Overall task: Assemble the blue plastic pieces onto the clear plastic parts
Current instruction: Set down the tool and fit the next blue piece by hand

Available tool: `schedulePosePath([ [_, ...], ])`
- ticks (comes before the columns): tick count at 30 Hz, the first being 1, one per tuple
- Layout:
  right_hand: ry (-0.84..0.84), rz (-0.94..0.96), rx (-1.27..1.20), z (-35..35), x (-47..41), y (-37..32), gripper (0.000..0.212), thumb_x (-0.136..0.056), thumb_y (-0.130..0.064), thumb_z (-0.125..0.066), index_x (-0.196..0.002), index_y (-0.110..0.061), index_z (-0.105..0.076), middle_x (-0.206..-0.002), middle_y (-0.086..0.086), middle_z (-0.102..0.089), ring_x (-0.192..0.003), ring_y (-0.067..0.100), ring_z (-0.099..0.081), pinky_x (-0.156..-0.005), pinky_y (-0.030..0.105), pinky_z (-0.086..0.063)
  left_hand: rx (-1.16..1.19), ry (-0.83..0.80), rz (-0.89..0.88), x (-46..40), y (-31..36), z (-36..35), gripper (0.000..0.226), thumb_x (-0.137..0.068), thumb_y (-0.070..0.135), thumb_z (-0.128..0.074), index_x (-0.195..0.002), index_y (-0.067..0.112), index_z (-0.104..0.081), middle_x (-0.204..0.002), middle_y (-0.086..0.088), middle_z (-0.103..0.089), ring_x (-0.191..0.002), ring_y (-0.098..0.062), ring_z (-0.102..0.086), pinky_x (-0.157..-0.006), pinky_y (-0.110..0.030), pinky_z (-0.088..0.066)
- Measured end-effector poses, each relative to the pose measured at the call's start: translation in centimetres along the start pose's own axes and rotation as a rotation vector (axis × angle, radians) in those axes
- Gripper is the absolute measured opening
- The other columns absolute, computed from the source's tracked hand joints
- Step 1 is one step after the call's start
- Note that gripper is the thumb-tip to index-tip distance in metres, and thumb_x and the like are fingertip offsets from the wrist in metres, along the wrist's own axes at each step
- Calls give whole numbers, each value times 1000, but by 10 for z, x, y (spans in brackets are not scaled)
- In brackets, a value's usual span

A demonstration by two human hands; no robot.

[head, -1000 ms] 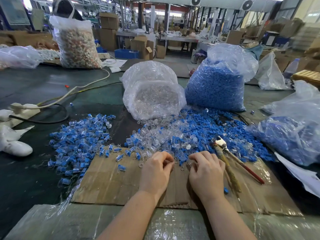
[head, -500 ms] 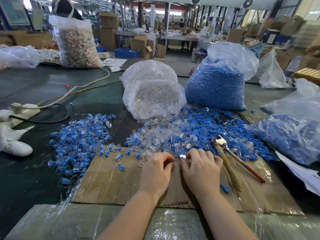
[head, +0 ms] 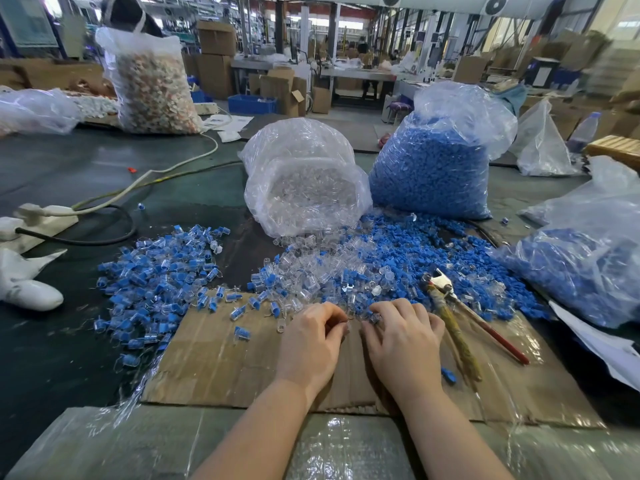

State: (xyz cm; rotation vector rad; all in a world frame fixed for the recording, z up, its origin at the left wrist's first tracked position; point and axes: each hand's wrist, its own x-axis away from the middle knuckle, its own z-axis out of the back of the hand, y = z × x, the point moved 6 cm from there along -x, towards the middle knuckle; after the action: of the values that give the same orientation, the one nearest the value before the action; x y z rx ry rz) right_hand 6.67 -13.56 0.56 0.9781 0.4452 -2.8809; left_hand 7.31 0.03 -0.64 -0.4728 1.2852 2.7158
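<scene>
Between the two hands, at the near edge of the mixed heap, sits the piece being worked: a small blue and clear bit (head: 374, 319) shows just under the fingertips of the right hand (head: 403, 344), whose fingers are curled down over it, though whether it is truly pinched cannot be told. The left hand (head: 313, 344) is curled too, fingertips tucked toward the right hand, and what it holds, if anything, is hidden. A second ago the hands were apart, each picking at the heap; half a second ago they had closed together, and now they sit nearly touching, the right hand slid a little further left. That suggests a blue piece is being pressed into a clear part right now. Loose clear parts (head: 311, 271) and blue pieces (head: 433, 258) lie spilled just beyond, fed by a bag of clear parts (head: 304, 181) and a bag of blue pieces (head: 433, 168) behind. The finished pile (head: 156, 271) lies to the left, partly on the cardboard sheet (head: 221, 358). Pliers (head: 457, 313) rest just right of the right hand.
</scene>
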Motion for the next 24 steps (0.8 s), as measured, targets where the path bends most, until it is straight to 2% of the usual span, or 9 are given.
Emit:
schedulePosePath([
  [4, -31, 3, 37, -1, 0, 0, 16, -68, -17, -80, -76, -19, -66, -76, -2, -62, -72, 24, -58, -75, 41, -43, 11, 2, 8, 0, -1, 0, 6, -86, 18, -64, -86, 24, -65, -80, 16, -57, -76, 2, -51, -66, -1, -36],
  [12, -61, -25, 1, -2, 1, 2, 24, -66, -8, -73, -89, -16, -68, -86, 1, -64, -81, 27, -58, -81, 42, -38, -11, -6, 4, 1, -1, 0, 5, -86, 21, -63, -88, 25, -65, -81, 18, -56, -79, 1, -52, -66, -3, -36],
  [17, 22, -37, -3, 1, 0, 4, 15, -72, -17, -75, -84, -15, -67, -83, 1, -62, -78, 27, -58, -78, 37, -30, -4, -5, 0, 0, 0, 0, 6, -86, 20, -63, -87, 25, -65, -80, 18, -56, -78, 3, -51, -66, -2, -36],
  [21, 21, 16, 57, -2, -2, -1, 25, -69, -27, -79, -90, -16, -69, -87, 4, -63, -78, 29, -59, -74, 42, -41, -2, -1, -1, 0, 0, 0, 6, -85, 18, -64, -88, 23, -66, -82, 15, -58, -79, -2, -54, -67, -3, -36],
  [24, -33, 32, 90, -7, -2, -3, 27, -73, -30, -77, -98, -20, -70, -92, 5, -63, -80, 29, -58, -74, 43, -41, 0, -1, -2, 0, 0, 1, 6, -86, 18, -63, -88, 23, -66, -82, 15, -58, -79, -1, -54, -67, -3, -37],
])
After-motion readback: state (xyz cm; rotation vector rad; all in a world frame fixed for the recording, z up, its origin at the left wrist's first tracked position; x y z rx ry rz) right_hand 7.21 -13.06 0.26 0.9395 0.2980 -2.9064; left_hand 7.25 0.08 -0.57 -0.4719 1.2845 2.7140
